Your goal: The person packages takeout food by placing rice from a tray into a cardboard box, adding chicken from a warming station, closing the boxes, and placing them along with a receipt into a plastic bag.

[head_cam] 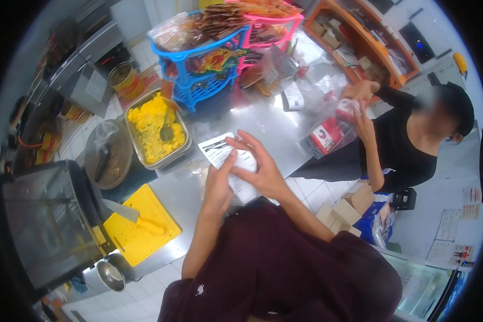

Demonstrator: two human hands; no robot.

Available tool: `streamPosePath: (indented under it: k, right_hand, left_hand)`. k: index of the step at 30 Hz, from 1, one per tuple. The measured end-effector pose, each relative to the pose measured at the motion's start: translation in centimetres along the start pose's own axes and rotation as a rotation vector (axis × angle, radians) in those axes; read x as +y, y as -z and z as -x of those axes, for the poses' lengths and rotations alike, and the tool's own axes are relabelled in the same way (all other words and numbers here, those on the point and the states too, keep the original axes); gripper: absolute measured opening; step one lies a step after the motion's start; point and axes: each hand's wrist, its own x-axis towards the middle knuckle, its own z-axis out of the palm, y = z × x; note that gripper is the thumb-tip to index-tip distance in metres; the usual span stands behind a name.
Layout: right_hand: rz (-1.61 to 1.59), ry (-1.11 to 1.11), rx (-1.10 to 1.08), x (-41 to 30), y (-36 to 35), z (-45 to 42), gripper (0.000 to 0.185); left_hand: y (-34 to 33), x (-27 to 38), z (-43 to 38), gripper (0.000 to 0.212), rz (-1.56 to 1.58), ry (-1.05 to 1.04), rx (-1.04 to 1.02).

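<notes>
Close to my body, over the edge of the steel table (261,124), both my hands hold a white printed paper slip (241,177). My left hand (220,183) grips its left side, thumb lying along the front. The fingers of my right hand (261,165) curl over its top and right side. Clear plastic shows beneath the slip; whether it belongs to a bag cannot be made out. Left of my hands, a metal tray (187,147) holds yellow crumbly food (149,124) with a dark spoon (167,131) in it.
A knife (145,223) rests on a yellow cutting board (124,237) at the left. Behind stand blue (203,86) and pink (294,30) tiered racks. Across on the right, a co-worker (402,149) handles red packages in plastic (328,135). Cardboard boxes (346,211) sit below.
</notes>
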Motion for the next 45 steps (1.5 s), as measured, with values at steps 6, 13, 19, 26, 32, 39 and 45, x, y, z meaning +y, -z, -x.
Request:
streamPosePath:
  k: [6,13,19,26,32,39,45]
  right_hand:
    - [-0.219,-0.453,0.037,2.6,0.3,2.4,0.049]
    - [-0.330,-0.732,-0.098,3.2,0.9,3.0,0.029]
    - [-0.368,-0.900,-0.385,4.4,2.2,3.6,0.045]
    - [-0.294,-0.863,-0.441,6.9,3.5,3.5,0.045]
    - [-0.062,-0.635,-0.407,10.0,4.2,2.5,0.044]
    - [-0.189,-0.919,-0.119,15.9,5.7,3.6,0.037]
    - [0.173,-1.055,-0.301,22.1,6.1,5.6,0.065]
  left_hand:
    - [0.5,-2.0,-0.9,0.054,0.011,-0.129,0.038]
    - [0.8,-0.7,-2.2,0.061,0.009,0.003,-0.108]
    - [1.7,-1.2,-3.7,0.054,0.060,0.032,0.025]
    - [1.0,-2.7,-6.5,0.031,-0.041,0.191,0.112]
    - [0.4,-4.8,-10.0,0.032,-0.044,0.008,0.223]
    - [1.3,-8.4,-15.0,0.042,-0.628,-0.136,0.288]
    - [5.8,-12.5,-15.5,0.074,-1.716,-0.363,-0.113]
